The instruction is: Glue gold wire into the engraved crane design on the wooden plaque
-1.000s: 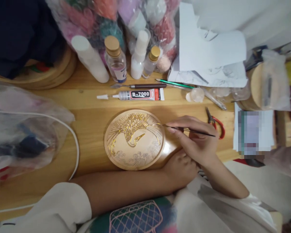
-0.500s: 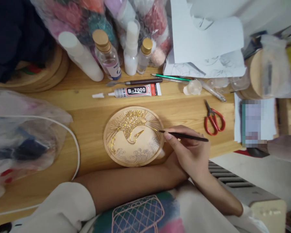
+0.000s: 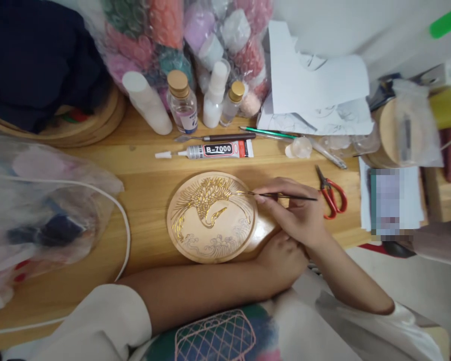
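Note:
A thin dark-handled paintbrush (image 3: 285,195) is pinched in my right hand (image 3: 298,213). Its tip lies at the upper right of an oval wooden plaque (image 3: 195,235), on the lines of a crane design. Gold covers much of the bird's feathers, neck and beak, while the waves below are dark outlines. My left forearm crosses in front of the plaque. My left hand (image 3: 283,260) is curled closed on the table edge beneath my right hand, which seems to rest on it; whatever its fingers hold, if anything, is hidden.
Behind the plaque lie a B-7000 glue tube (image 3: 220,149), a dark-handled tool (image 3: 229,137) and a green pencil (image 3: 266,132). Red-handled scissors (image 3: 334,195) lie to the right. Several bottles (image 3: 182,108) stand at the back. A white cable (image 3: 126,225) curves at left.
The brush and my right hand have shifted slightly, and the brush handle lies flatter. More of my left hand shows. The camera view has moved a little.

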A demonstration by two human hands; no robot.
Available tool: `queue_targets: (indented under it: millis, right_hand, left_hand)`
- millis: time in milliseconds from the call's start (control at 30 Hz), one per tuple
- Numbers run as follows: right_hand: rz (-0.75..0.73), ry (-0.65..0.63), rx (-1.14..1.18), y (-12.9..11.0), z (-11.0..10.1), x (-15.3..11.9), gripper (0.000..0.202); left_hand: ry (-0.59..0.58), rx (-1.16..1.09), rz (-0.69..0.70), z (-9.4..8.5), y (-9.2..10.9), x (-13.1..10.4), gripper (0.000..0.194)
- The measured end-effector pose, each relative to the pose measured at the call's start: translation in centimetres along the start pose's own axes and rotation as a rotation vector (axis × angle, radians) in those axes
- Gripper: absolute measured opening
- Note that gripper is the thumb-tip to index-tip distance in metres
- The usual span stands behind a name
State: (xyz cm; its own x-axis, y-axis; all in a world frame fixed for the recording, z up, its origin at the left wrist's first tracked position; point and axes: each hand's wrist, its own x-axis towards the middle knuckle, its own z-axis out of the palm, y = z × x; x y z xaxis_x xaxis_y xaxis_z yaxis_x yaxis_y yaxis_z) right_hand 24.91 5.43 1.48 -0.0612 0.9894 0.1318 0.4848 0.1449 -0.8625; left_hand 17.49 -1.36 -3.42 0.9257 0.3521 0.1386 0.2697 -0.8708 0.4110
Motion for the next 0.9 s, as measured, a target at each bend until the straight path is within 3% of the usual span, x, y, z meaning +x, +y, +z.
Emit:
queue_targets:
  millis: [167,400,900]
  right_hand:
    - [-0.129,-0.141,0.039,0.9,-0.1,1.2,0.012]
    - [-0.088,-0.114,0.033,1.7,0.0,0.2,0.012]
    - [-0.119,-0.138,0.010,1.8,0.2,0.6,0.011]
  left_hand:
    - [0.066,-0.034,0.007,-0.3,0.0,-0.3,0.033]
    - [0.047,-0.014,0.002,0.4,0.2,-0.6,0.035]
    - [-0.031,0.020,0.003,0.1,0.2,-0.3,0.036]
